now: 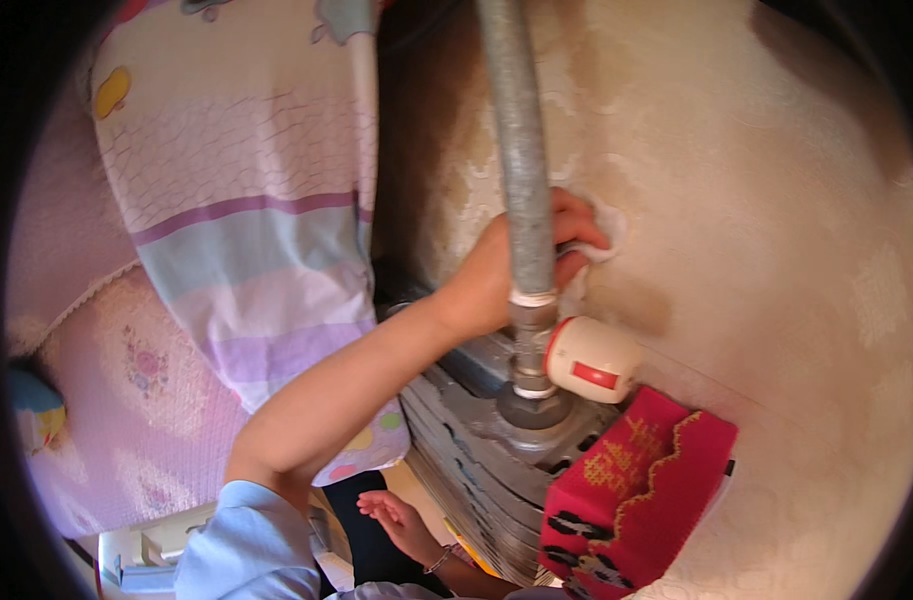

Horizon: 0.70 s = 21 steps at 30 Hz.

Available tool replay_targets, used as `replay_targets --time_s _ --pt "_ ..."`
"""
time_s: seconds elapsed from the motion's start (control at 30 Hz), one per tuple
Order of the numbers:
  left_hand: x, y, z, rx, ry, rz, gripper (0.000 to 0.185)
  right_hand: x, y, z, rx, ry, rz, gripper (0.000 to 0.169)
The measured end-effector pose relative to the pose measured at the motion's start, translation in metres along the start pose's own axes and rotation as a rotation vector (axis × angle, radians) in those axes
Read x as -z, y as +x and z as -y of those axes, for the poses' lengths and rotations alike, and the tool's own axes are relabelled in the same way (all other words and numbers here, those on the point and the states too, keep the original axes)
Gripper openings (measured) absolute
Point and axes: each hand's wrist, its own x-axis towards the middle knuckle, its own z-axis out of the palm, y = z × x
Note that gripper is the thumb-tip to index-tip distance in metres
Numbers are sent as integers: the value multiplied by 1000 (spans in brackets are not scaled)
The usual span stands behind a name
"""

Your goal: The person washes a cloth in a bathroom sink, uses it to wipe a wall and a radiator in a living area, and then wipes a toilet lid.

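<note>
My left hand (561,240) reaches behind a grey vertical metal pipe (527,150) and grips a white cloth or tissue (610,231) against the patterned wallpaper (726,225). The pipe hides part of the hand. Below it, a cream thermostatic valve head (595,360) with red bands sits on the pipe fitting (533,337) above a grey metal radiator (456,435). Low in the view, my right hand (396,521) is beside the radiator, wearing a bracelet (439,559). It holds nothing, and its fingers are extended.
A red embroidered fabric piece (636,487) bearing writing rests over the radiator's end, near the wall. On the left, a striped pastel cloth (269,225) hangs beside a bed with a quilted lilac cover (141,420). A pale object with blue parts (148,555) stands at lower left.
</note>
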Motion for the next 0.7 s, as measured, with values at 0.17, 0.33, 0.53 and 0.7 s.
replay_targets --time_s 0.17,0.33,0.53,0.7 --pt "10 -41 24 53 149 192 16 3 6 14 4 -44 17 29" --pt "-14 -23 -2 15 -63 174 18 6 3 5 38 -60 6 25" --pt "34 -65 70 121 460 119 23 3 10 4 25 -92 42 28" --pt "10 -64 51 116 215 60 14 1 6 -6 -54 -50 48 28"
